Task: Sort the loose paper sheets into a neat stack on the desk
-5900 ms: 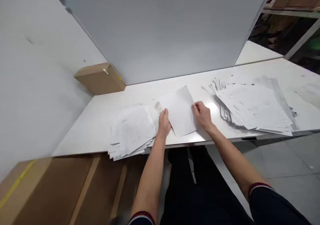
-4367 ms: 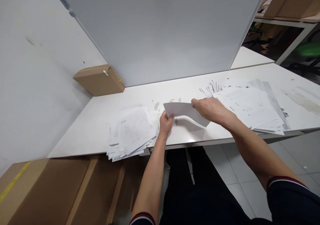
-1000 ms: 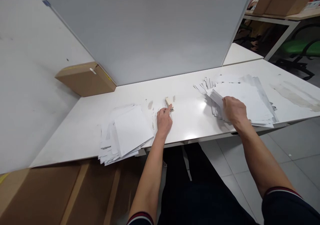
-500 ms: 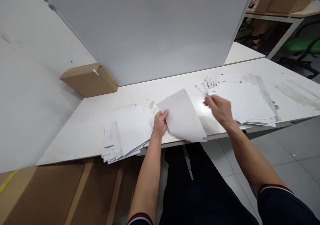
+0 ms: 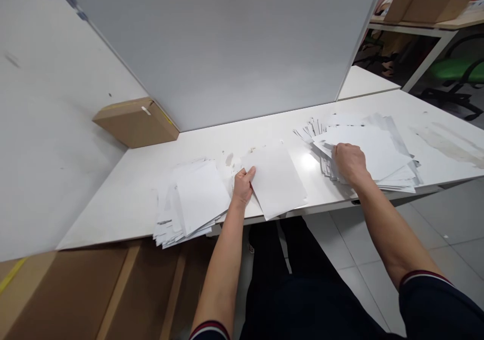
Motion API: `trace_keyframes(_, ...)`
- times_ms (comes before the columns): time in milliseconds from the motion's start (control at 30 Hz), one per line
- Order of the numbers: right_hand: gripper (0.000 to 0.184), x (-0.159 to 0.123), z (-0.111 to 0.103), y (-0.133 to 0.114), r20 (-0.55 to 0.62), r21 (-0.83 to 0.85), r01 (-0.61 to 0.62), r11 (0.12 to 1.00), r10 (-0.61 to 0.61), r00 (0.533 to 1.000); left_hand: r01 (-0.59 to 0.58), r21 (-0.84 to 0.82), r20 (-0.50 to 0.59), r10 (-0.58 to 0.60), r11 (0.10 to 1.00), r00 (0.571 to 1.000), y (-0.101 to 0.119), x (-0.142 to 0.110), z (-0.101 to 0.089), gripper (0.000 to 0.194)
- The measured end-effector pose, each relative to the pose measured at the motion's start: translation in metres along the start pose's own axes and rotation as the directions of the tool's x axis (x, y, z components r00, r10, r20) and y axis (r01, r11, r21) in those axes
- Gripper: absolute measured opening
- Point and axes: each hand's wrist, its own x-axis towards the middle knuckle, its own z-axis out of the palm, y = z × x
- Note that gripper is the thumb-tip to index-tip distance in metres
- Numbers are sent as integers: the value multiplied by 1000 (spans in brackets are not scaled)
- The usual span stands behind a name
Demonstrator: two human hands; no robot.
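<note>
A plain sheet of paper (image 5: 279,181) sits between the two paper stacks on the white table (image 5: 124,194), its near corner reaching the table's front edge. The face turned up is blank for most of its area, pale greyish white, rectangular and nearly flat, lying at a slant with a tiny dark mark near its far corner. The left hand (image 5: 243,185) has hold of it by the left edge, thumb pressed on top and the other fingers curled in close. The right hand (image 5: 351,162) is over the near-left part of the right stack of papers (image 5: 381,146), its fingers bent inward into a loose fist; whether they pinch a sheet there cannot be told. That stack is fanned and uneven, with a mostly white sheet uppermost and dark-marked edges at its far-left side. The left stack of papers (image 5: 200,194) also has a white sheet on top, while ragged layers beneath stick out past the table's front edge.
</note>
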Motion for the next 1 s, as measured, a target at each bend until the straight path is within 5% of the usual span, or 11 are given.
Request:
trace_keyframes(100,42,-13,-21,-6,-97,54,-11,999,16,995,-9,16,-1,9,1000,1000,-2,1,-1,35)
trace_keyframes(200,39,-34,-58,-17,-313,248,112,962,-30,949,-24,31,-4,24,999,1000,-5,1,-3,37)
trace_keyframes(267,34,-47,-82,-28,-485,457,221,861,33,874,-39,45,6,38,998,999,-6,2,-4,39)
trace_keyframes(333,31,-53,-96,-40,-533,665,302,683,152,832,-52,55,17,52,997,999,-7,1,-5,40)
trace_keyframes(433,29,-45,-87,-58,-330,839,235,491,116,937,-62,63,31,60,996,998,-7,1,-5,39)
trace_keyframes(500,25,-34,-65,-70,-149,843,114,525,25,989,-62,71,19,61,996,998,-7,1,-5,36)
trace_keyframes(600,23,-22,-27,-85,39,786,0,618,-50,998,-58,72,-8,59,996,998,-9,3,-7,34)
trace_keyframes(733,27,-21,-3,-97,85,780,-8,626,-93,992,-56,54,4,56,997,998,-11,5,-6,40)
trace_keyframes(1000,25,-29,-6,-113,121,768,19,640,-175,977,-73,84,-1,74,994,997,-9,3,-5,42)
